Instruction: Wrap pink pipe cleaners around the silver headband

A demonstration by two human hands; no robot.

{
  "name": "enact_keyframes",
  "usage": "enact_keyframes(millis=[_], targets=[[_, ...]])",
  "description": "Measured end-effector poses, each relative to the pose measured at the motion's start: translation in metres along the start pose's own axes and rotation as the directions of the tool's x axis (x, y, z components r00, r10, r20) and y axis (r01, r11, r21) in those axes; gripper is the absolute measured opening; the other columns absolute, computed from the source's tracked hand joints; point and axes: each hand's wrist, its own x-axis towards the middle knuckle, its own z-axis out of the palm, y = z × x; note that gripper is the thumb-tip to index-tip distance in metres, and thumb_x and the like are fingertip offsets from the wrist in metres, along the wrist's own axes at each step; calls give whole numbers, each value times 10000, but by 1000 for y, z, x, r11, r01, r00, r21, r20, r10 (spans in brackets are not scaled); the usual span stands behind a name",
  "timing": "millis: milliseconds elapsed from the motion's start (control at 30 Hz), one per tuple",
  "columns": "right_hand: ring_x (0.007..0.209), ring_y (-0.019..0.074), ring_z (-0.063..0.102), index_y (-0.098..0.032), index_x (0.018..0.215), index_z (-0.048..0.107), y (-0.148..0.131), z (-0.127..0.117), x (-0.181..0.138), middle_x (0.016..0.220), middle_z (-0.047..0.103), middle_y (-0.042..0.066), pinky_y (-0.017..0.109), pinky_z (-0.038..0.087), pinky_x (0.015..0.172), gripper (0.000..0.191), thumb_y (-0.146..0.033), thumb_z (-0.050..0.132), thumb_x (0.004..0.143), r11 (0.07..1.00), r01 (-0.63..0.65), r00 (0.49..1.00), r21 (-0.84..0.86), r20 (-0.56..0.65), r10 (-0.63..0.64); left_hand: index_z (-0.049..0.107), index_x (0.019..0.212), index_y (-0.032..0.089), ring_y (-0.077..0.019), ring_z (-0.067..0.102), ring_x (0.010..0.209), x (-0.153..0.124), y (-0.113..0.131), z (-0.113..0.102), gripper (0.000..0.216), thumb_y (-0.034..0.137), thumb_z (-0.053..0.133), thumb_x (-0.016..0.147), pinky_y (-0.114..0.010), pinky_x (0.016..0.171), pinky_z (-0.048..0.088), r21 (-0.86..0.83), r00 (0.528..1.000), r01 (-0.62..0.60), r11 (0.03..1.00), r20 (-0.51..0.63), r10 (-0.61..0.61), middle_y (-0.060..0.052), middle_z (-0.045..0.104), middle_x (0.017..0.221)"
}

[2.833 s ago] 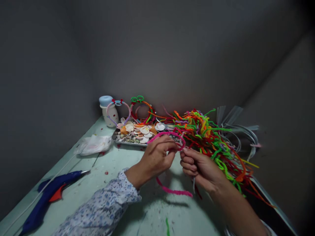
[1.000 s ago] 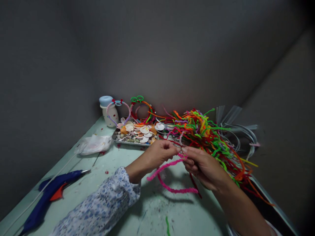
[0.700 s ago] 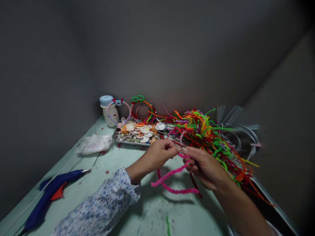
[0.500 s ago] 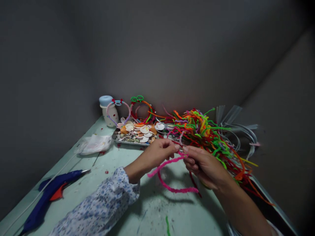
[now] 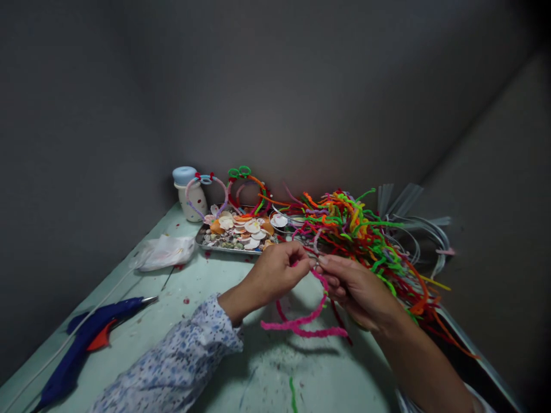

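Note:
My left hand [image 5: 284, 269] is closed, its thumb and finger pinching a fuzzy pink pipe cleaner [image 5: 326, 289]. From the fingertips, one pink length loops down and runs left to a free end. Another pink length [image 5: 321, 332] curves beneath it and ends at lower right. My right hand [image 5: 355, 287] is closed too, pinching a thin grey band [image 5: 317, 263] right beside the left fingertips. Most of that band is hidden by the fingers. Below the right hand, a dark red strand [image 5: 340, 324] hangs down; its upper part is hidden.
Behind the hands, a metal tray [image 5: 224, 249] holds shells and finished pipe-cleaner headbands [image 5: 227, 198]. A pile of colourful pipe cleaners [image 5: 357, 229] and bare hoops [image 5: 441, 246] lie right. At left are a blue glue gun [image 5: 86, 335], a plastic packet [image 5: 167, 253] and a lidded jar [image 5: 193, 198].
The pink pipe cleaner's free length has swung down from near the fingertips into a hanging loop. My left hand has turned slightly; my right hand has barely shifted, and both still pinch.

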Motion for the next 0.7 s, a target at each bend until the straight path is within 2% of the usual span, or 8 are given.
enact_keyframes(millis=[167,333,467,600,700], targets=[[449,33,276,-149,690,543,4,-4,3,566,400,-56,161,203,395,245,-329,683,778,1000,16,1000,-8,11,-16,598,740,157,-110,481,622,-1,-1,2,182,277,508,843,-222,581,333,147,996,-86,985,-26,91,4,586,675],[443,31,286,-143,748,585,5,-6,5,566,410,-54,156,190,384,240,-360,684,772,1000,0,1000,-29,-24,-1,598,753,162,-120,507,653,0,-4,4,169,257,500,852,-226,608,349,193,991,-117,974,-47,128,-7,605,708],[442,37,312,-157,746,564,3,-5,4,565,430,-53,154,194,384,258,-376,701,750,998,-1,996,-56,-92,-5,598,753,163,-119,514,650,3,-8,5,195,290,497,862,-225,611,356,135,994,-62,989,-78,73,-3,610,705],[443,38,290,-156,713,562,2,-4,5,547,418,-58,154,186,385,259,-361,719,724,995,37,991,-92,-122,-48,611,805,163,-121,526,656,5,-15,6,227,362,513,853,-223,607,372,19,1000,12,1000,-27,-11,-2,624,729],[445,40,285,-157,682,547,3,-5,6,544,411,-58,158,186,388,271,-365,716,723,993,52,991,-105,-121,-65,612,841,165,-121,536,683,4,-17,6,197,349,545,830,-220,623,384,-21,1000,15,1000,-19,-16,-2,632,766]])
